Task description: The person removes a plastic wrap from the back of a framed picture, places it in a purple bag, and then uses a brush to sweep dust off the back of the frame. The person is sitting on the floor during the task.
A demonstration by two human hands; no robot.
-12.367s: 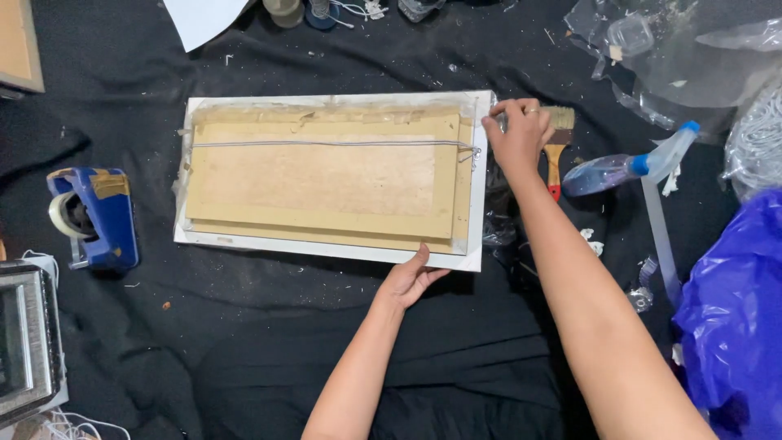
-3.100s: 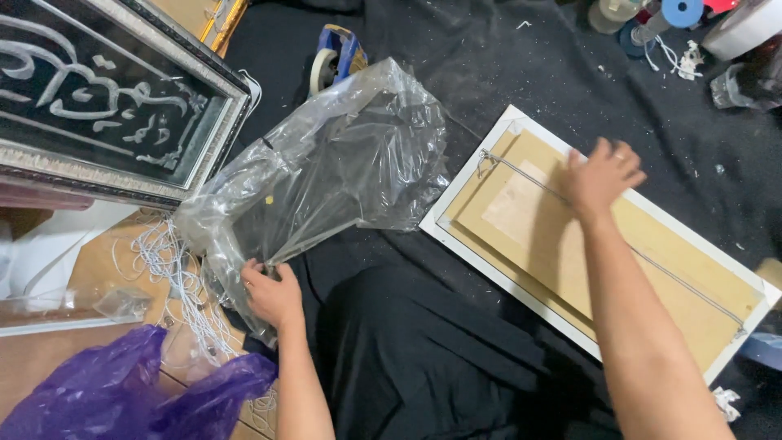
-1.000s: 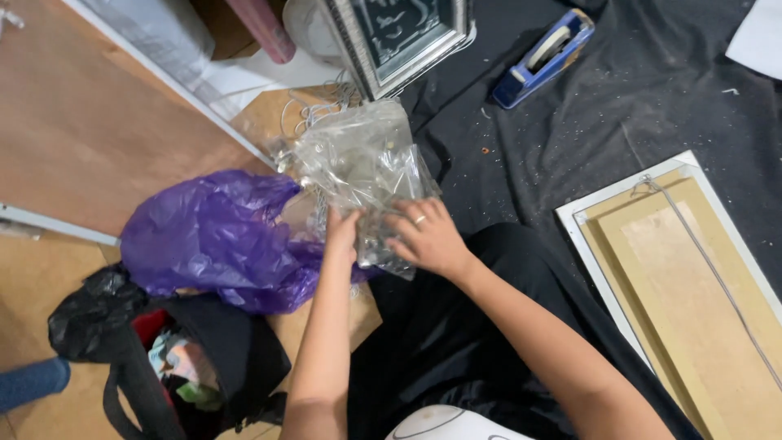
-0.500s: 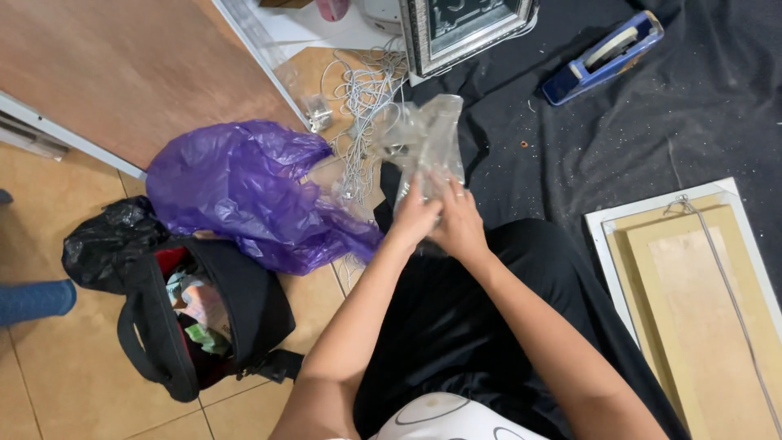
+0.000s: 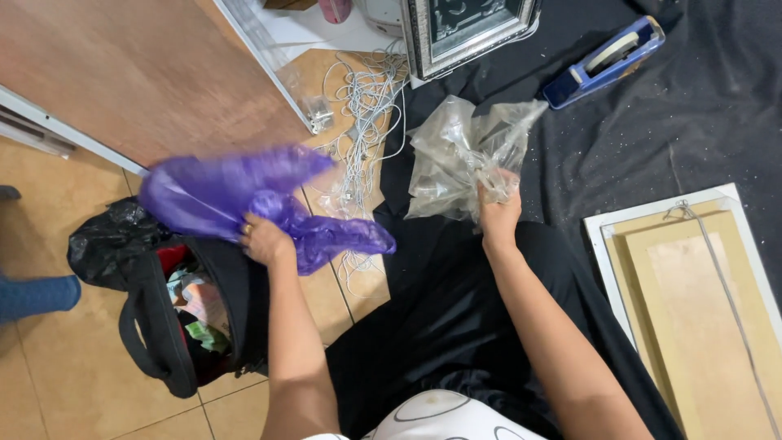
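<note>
Now apart, left hand (image 5: 262,241) lifts purple bag (image 5: 236,195) over tan tiles (image 5: 73,367).

The left hand (image 5: 262,240) sits at nine o'clock, fingers closed in a fist, forearm bare. The right hand (image 5: 497,213) reaches toward twelve o'clock, fingers clenched, arm extended.

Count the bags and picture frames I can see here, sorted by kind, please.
Purple plastic bag, gripped by the left hand: 1
Clear plastic bag, gripped by the right hand: 1
Black plastic bag: 1
Black carry bag with handles: 1
Picture frames: 2, a silver one and a white one lying face down
Total: 6
</note>
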